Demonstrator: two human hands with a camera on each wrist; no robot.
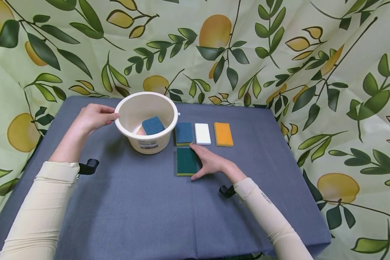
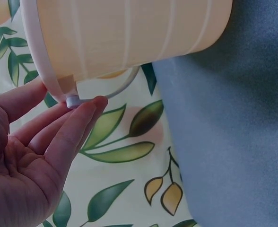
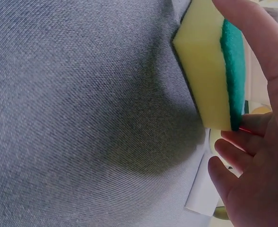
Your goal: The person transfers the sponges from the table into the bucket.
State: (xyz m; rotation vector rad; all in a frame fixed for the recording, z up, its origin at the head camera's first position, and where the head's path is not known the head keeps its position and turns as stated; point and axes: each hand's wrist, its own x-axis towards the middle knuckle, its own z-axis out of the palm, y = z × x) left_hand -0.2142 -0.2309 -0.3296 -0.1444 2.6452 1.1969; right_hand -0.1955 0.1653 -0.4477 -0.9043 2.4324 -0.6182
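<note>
**Hands at bucket and green sponge**

The left hand (image 1: 92,117) is held open, fingers nearly straight, fingertips (image 2: 94,106) touching the rim of the white bucket (image 1: 136,137) by its handle mount. The right hand (image 1: 211,162) is laid on the table (image 1: 133,209), fingers and thumb curled round the green sponge (image 1: 186,161), which lies flat. Inside the bucket a blue sponge (image 1: 153,125) is seen, tilted. Just beyond, blue (image 1: 184,133), white (image 1: 202,134) and orange (image 1: 223,134) sponges are lined up.
</note>
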